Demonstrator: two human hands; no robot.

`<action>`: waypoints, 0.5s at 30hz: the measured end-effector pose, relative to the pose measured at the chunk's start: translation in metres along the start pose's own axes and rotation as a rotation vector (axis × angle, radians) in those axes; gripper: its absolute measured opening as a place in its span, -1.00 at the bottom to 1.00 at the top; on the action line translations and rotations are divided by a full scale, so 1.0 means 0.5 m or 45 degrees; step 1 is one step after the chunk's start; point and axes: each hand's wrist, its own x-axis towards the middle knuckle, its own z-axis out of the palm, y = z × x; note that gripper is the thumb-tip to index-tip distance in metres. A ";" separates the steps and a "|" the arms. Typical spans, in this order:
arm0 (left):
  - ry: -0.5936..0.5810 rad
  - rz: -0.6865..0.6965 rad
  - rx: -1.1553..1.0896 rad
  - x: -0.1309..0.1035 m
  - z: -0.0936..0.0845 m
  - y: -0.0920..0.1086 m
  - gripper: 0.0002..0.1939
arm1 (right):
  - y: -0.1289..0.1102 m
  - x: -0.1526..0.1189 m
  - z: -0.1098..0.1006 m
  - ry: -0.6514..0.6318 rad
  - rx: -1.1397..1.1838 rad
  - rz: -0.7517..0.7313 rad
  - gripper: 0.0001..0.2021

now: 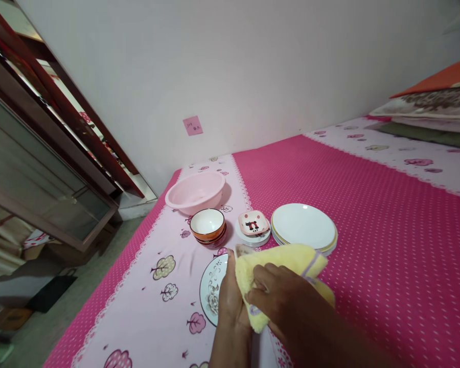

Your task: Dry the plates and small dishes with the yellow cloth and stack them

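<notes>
My right hand [270, 291] is closed on a fluffy yellow towel [295, 258] with pale purple trim, pressing it towards my left palm. My left hand [231, 294] is upright against the towel's left side, its fingers curled around something mostly covered by the cloth. A small pale brownish patch shows above the towel's edge; I cannot make out what it is. Partly behind my left hand is a white plate [210, 294] with a grey flower pattern and a dark rim; whether the hand touches it is unclear.
Beyond my hands are stacked orange-sided bowls [207, 225], a small square cat dish [254, 223] on stacked small plates [253, 240], and larger white plates [304, 225]. A pink basin [195, 193] stands near the wall. Everything rests on a pink patterned bedspread [375, 230]; folded bedding [437, 102] lies right.
</notes>
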 end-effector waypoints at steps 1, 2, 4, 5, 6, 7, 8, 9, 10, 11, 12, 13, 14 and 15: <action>-0.016 -0.065 -0.014 0.002 -0.001 0.001 -0.41 | 0.000 -0.001 0.006 0.021 -0.034 -0.008 -0.76; -0.036 -0.098 -0.023 0.004 -0.002 0.003 -0.38 | -0.001 -0.003 0.011 0.045 -0.062 -0.012 -0.76; -0.057 -0.100 -0.039 0.009 -0.002 0.005 -0.42 | 0.000 -0.010 0.017 0.074 -0.113 -0.041 -0.74; -0.052 -0.074 -0.049 0.011 -0.003 0.007 -0.46 | 0.001 -0.017 0.020 0.086 -0.137 -0.061 -0.72; -0.041 -0.037 -0.062 0.014 -0.004 0.009 -0.52 | 0.004 -0.025 0.024 0.103 -0.161 -0.074 -0.71; -0.023 0.011 -0.077 0.016 -0.006 0.012 -0.59 | 0.008 -0.034 0.028 0.133 -0.182 -0.085 -0.70; -0.004 0.065 -0.092 0.018 -0.008 0.014 -0.65 | 0.012 -0.044 0.032 0.174 -0.198 -0.095 -0.68; 0.012 0.109 -0.104 0.019 -0.010 0.016 -0.68 | 0.018 -0.052 0.037 0.220 -0.207 -0.103 -0.66; 0.023 0.139 -0.111 0.020 -0.011 0.019 -0.71 | 0.025 -0.059 0.042 0.257 -0.212 -0.109 -0.64; 0.028 0.153 -0.116 0.021 -0.012 0.020 -0.72 | 0.033 -0.062 0.046 0.273 -0.213 -0.122 -0.63; 0.032 0.149 -0.118 0.021 -0.012 0.022 -0.72 | 0.041 -0.063 0.049 0.269 -0.208 -0.138 -0.63; 0.033 0.135 -0.118 0.020 -0.012 0.022 -0.72 | 0.048 -0.062 0.051 0.247 -0.202 -0.153 -0.65; 0.031 0.117 -0.115 0.020 -0.012 0.023 -0.70 | 0.053 -0.059 0.052 0.214 -0.196 -0.155 -0.66; 0.036 0.100 -0.110 0.020 -0.011 0.023 -0.68 | 0.057 -0.056 0.052 0.189 -0.192 -0.151 -0.67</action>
